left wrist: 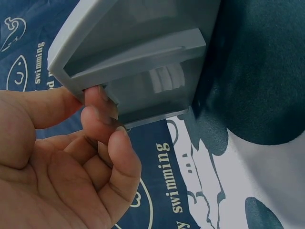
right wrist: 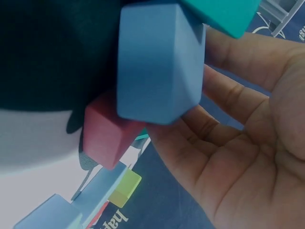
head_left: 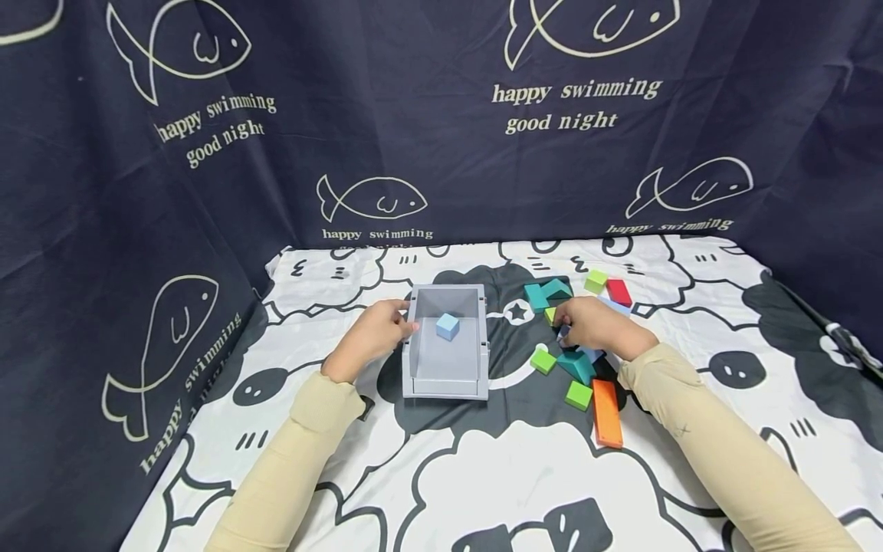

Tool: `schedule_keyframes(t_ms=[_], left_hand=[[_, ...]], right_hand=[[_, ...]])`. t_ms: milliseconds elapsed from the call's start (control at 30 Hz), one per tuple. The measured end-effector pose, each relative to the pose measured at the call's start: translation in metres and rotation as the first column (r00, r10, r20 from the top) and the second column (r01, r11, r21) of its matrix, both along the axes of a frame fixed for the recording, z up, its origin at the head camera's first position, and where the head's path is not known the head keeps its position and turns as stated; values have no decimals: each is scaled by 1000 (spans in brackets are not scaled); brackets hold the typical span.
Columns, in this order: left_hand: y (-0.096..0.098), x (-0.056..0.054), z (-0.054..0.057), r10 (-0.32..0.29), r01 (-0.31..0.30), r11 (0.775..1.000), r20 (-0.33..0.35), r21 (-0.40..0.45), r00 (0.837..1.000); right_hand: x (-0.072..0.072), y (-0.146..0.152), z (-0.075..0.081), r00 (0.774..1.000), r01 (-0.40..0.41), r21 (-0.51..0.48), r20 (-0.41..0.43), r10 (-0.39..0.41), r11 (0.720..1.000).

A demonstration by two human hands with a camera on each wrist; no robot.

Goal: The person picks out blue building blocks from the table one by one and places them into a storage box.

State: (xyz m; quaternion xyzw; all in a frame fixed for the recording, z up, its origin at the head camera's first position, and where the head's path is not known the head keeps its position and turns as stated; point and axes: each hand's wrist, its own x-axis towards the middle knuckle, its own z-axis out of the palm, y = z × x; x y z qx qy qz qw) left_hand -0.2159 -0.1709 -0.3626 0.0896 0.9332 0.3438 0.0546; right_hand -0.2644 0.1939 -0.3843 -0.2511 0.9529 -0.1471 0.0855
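My left hand (head_left: 375, 331) grips the left wall of a grey open box (head_left: 448, 387). In the left wrist view its thumb and fingers pinch the box's edge. A light blue cube (head_left: 448, 326) lies inside the box. My right hand (head_left: 592, 323) reaches down into a group of coloured blocks right of the box, with its fingertips at a bluish block (head_left: 564, 335). In the right wrist view a large blue block (right wrist: 147, 64) hides the fingertips, so I cannot tell whether they pinch anything. Beside that block are a red block (right wrist: 108, 129) and a teal block (right wrist: 226, 14).
Teal blocks (head_left: 536, 297) and a lime block (head_left: 595, 280) lie behind the right hand, near a red block (head_left: 618, 291). Nearer me are a teal triangular block (head_left: 576, 366), lime blocks (head_left: 578, 395) and a long orange block (head_left: 607, 414). A patterned cloth (head_left: 538, 460) covers the table.
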Motion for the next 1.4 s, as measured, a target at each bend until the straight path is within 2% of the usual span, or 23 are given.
schedule_keyframes(t_ms=[200,400,567,767,933,1233,1400], left_hand=[[-1,-1,-1,7,-7,1000,-5,4,1000],[-1,-2,-2,-16,16,1000,-13,-3,1000],[0,-2,-2,-11,10,1000,-19,-13,1000],[1,-3,-1,-1,0,1000,-18,-31,1000],[2,-3,1,5,-5,999,-15,-48,1000],[1,-1,1,2,-3,999,-6,-38,1000],[0,0,1,5,-5,999,-12,-37,1000]], right_hand=[[-1,0,0,1000,-11,-6,-12,11,1000],[-1,-1,3,1000,-11,-14,-5,11,1000],[0,-4,6,998,-16,-44,-64,13,999],[-1,-11,6,994,53,-106,-89,-62,993],[0,-17,9,986,72,-149,-141,-93,986],[10,-38,15,960,34,-255,-262,-103,966],[16,-51,22,950,4,-327,-293,-105,945]])
